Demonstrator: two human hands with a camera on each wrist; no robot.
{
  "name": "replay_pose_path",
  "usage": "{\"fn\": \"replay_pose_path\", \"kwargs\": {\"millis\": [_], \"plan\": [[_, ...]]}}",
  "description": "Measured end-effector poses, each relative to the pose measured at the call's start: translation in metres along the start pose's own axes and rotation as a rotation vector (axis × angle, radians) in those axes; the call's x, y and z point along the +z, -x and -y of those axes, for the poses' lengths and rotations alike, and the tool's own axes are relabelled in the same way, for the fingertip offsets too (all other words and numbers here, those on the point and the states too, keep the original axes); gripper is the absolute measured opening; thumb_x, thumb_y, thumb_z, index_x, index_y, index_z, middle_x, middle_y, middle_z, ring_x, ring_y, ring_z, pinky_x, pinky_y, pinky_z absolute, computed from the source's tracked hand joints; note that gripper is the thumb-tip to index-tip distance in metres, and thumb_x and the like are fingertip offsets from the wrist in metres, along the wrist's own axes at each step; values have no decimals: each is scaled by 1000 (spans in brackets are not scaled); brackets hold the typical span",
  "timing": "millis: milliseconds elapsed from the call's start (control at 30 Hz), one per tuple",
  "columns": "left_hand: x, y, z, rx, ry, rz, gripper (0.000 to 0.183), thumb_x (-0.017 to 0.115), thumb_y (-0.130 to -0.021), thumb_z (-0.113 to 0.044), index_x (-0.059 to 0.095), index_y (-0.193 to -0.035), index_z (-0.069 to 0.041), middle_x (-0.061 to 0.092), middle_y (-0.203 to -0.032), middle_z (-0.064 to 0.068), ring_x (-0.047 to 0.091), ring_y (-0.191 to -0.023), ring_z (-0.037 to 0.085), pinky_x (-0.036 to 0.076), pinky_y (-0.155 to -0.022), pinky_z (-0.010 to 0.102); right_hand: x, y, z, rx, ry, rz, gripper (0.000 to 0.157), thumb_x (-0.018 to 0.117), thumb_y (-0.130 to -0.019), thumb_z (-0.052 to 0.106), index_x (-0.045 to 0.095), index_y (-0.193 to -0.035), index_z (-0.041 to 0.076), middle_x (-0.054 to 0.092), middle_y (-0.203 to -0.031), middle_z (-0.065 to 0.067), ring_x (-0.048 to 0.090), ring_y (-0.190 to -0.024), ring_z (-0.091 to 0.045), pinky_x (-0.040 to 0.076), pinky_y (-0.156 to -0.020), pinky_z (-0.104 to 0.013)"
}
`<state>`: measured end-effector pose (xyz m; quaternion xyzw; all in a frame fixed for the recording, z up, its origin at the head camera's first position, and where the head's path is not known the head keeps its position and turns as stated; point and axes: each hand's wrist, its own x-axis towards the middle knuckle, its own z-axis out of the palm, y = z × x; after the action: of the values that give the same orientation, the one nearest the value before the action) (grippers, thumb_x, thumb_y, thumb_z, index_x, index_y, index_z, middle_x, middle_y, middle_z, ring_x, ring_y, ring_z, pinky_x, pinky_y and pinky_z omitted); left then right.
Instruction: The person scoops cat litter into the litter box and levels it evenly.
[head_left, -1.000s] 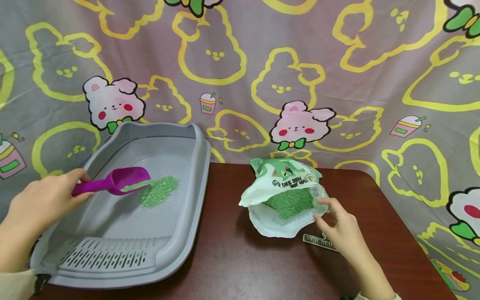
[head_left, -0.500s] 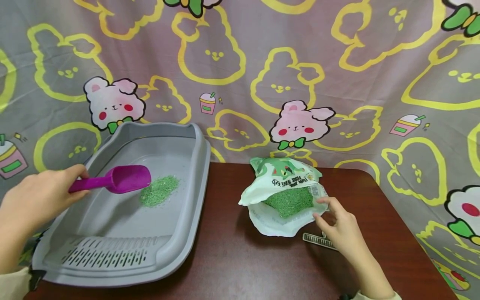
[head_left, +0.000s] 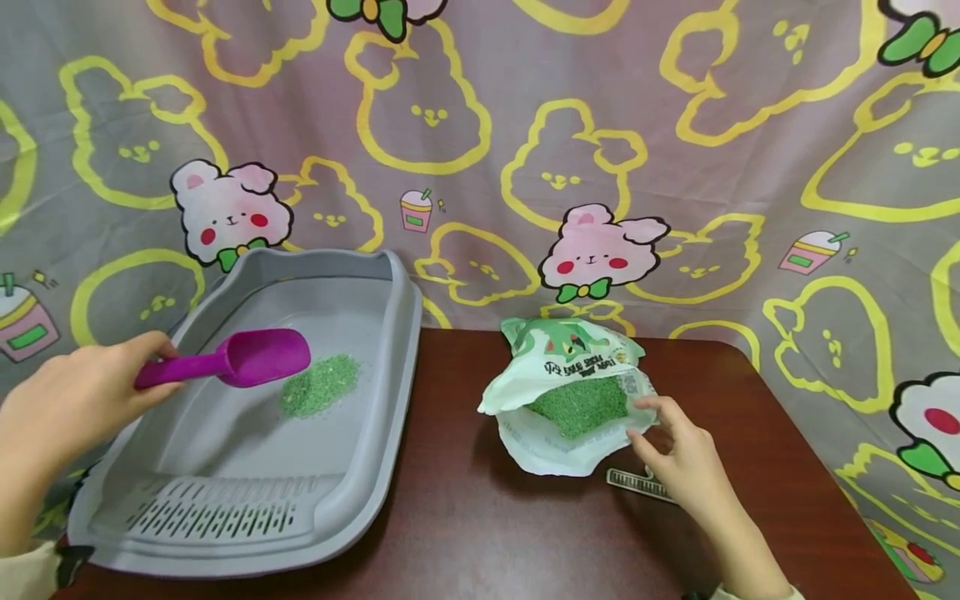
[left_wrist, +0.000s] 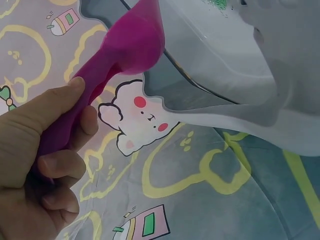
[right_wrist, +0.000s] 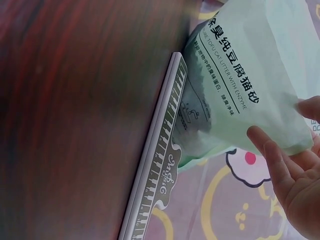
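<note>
My left hand (head_left: pixel 86 396) grips the handle of a purple scoop (head_left: pixel 266 358) above a grey litter box (head_left: pixel 403 375). No litter shows in the scoop's bowl. Under its tip, a small pile of green cat litter (head_left: pixel 326 385) lies on the box floor. In the left wrist view the fingers curl round the scoop handle (left_wrist: pixel 62 127). To the right, a pale green cat litter bag (head_left: pixel 540 450) gapes toward me, with green pellets (head_left: pixel 581 407) inside. My right hand (head_left: pixel 690 458) pinches the right edge of its mouth between thumb and fingers. The right wrist view shows the bag's printed side (right_wrist: pixel 235 65).
A long clip (head_left: pixel 637 483) printed with piano keys lies on the brown table (head_left: pixel 480 525) in front of the bag, partly behind my right hand. The box has a slotted step (head_left: pixel 217 517) at its near end. A patterned curtain (head_left: pixel 480 192) hangs behind.
A second ago litter was sliding off the scoop onto the pile; now the scoop's bowl looks bare and tips up slightly, a little farther right. The right hand and the bag have stayed put.
</note>
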<state>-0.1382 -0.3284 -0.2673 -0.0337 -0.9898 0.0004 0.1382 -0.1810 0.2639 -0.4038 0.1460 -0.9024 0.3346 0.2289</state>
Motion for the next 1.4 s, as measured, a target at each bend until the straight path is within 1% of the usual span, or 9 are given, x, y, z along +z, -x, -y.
{"fn": "replay_pose_path", "kwargs": {"millis": [133, 400, 600, 733, 867, 933, 1167, 1333, 1400], "plan": [[2, 1, 0, -2, 19, 4, 29, 78, -83, -17, 60, -98, -1, 45, -60, -2, 38, -52, 16, 28, -49, 30, 0, 2, 0, 10, -5, 15, 38, 78, -81, 3, 62, -114, 11, 74, -107, -16, 67, -75, -3, 56, -64, -27], [-2, 4, -11, -19, 66, -65, 33, 80, -80, -13, 58, -99, 3, 45, -59, 0, 38, -51, 17, 28, -47, 30, -1, 1, 0, 18, -10, 13, 38, 78, -81, 3, 62, -114, 12, 74, -105, -16, 68, -73, -4, 55, -63, -26], [-4, 11, -17, -5, 49, -167, 43, 82, -79, -13, 61, -114, 0, 41, -56, -1, 34, -48, 16, 25, -45, 28, -2, 0, 1, 19, -11, 14, 38, 78, -81, 3, 61, -114, 12, 74, -106, -17, 67, -74, -2, 55, -64, -25], [-2, 16, -18, -4, 62, -231, 37, 83, -78, -16, 67, -110, -6, 38, -55, -2, 31, -48, 14, 22, -46, 28, -1, 0, 1, 20, -11, 16, 38, 78, -81, 3, 62, -114, 12, 73, -109, -17, 68, -76, -3, 56, -65, -25], [2, 20, -19, -11, 119, -257, 35, 83, -79, -19, 69, -109, -7, 43, -57, -2, 31, -49, 11, 23, -46, 26, -1, 1, 1, 21, -9, 16, 38, 78, -81, 3, 62, -114, 12, 73, -110, -17, 67, -77, -1, 56, -66, -25], [3, 22, -20, -16, 141, -270, 36, 83, -78, -18, 69, -109, -6, 46, -58, -1, 31, -49, 10, 24, -46, 25, 0, 1, 0, 21, -9, 16, 37, 78, -81, 3, 62, -114, 12, 73, -110, -17, 68, -77, -4, 56, -66, -25], [3, 29, -27, -17, 176, -322, 38, 85, -75, -12, 69, -108, -5, 49, -59, 1, 29, -49, 5, 24, -47, 24, 1, 0, 0, 9, -13, 10, 38, 77, -81, 0, 61, -115, 9, 72, -112, -20, 72, -93, -33, 59, -70, -35], [3, 32, -35, 4, 205, -361, 39, 85, -72, -6, 70, -108, -7, 47, -57, -1, 28, -49, 2, 23, -45, 22, 2, 0, -1, 4, -11, 4, 38, 77, -81, 0, 61, -114, 8, 72, -112, -19, 72, -87, -23, 59, -69, -32], [4, 32, -38, 20, 216, -385, 39, 85, -70, -4, 71, -107, -8, 48, -58, -1, 28, -51, 1, 23, -46, 21, 2, 0, -1, 6, -15, 5, 38, 77, -81, 0, 61, -114, 8, 72, -112, -19, 73, -88, -24, 59, -69, -33]]}}
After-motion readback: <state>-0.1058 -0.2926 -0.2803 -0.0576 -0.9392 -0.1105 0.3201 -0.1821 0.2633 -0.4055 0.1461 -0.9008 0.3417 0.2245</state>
